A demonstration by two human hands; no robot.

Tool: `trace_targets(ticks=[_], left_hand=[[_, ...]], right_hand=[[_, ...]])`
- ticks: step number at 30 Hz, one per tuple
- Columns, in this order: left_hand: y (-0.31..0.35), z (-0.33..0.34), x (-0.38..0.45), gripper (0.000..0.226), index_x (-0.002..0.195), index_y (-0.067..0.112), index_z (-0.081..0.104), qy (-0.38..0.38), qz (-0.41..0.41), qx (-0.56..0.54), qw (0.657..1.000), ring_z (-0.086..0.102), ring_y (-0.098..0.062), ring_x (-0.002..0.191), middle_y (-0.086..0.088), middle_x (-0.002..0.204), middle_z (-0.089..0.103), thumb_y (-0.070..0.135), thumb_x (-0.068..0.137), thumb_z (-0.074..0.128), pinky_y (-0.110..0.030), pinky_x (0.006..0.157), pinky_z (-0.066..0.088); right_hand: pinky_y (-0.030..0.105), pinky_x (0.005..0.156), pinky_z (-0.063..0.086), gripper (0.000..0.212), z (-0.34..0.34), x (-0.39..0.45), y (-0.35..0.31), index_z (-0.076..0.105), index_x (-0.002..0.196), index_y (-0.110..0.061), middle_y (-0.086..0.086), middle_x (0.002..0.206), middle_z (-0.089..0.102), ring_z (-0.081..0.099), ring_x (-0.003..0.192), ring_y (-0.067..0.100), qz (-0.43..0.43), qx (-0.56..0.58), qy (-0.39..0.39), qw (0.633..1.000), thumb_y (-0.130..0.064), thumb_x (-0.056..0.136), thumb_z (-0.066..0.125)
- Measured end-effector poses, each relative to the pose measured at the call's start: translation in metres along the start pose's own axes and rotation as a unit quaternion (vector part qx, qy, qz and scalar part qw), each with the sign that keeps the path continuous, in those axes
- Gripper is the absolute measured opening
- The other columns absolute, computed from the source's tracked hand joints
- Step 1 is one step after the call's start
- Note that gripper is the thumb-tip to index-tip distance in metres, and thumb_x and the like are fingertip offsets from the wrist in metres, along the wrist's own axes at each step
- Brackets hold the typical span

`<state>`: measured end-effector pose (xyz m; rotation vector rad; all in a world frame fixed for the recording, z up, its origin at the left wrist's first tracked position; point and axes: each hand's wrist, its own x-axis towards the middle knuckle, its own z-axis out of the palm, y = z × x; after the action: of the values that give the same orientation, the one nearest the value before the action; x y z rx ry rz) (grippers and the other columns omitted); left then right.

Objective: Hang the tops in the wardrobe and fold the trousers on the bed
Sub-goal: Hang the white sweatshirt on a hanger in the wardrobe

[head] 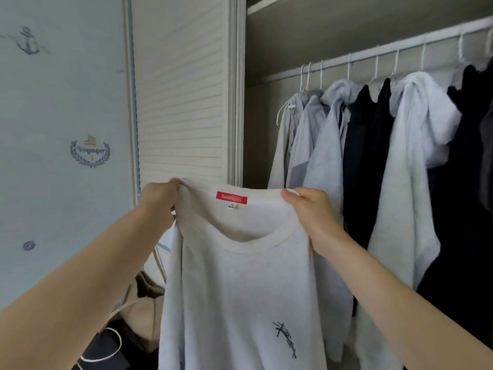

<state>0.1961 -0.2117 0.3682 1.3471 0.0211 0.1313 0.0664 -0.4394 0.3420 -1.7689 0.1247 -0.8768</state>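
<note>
Centre frame, left hand [160, 201] and right hand [306, 206] pinch the white top [240, 289] at its shoulders. Soft, light, floppy, I'd say; those shoulder seams look the best hold.

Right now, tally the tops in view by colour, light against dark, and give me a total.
Light, held up by the left hand and the right hand: 1, the white top
Light tops hanging on the rail: 4
Dark tops hanging on the rail: at least 2; their folds merge, so no exact count
Total: at least 7
</note>
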Motion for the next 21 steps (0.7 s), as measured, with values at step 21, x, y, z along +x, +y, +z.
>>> trace_targets(ticks=[21], left_hand=[[0.001, 0.142, 0.099, 0.039, 0.061, 0.023, 0.051, -0.075, 0.383, 0.155, 0.907, 0.047, -0.002, 0.05, 0.008, 0.051, 0.05, 0.039, 0.097, 0.053, -0.023, 0.059, 0.037]], right_hand=[[0.026, 0.078, 0.042, 0.019, 0.062, 0.292, -0.032, 0.056, 0.111, -0.011, 0.005, 0.11, 0.053, 0.05, 0.1, 0.02, -0.406, -0.391, 0.086, 0.822, -0.018, 0.095, 0.048]])
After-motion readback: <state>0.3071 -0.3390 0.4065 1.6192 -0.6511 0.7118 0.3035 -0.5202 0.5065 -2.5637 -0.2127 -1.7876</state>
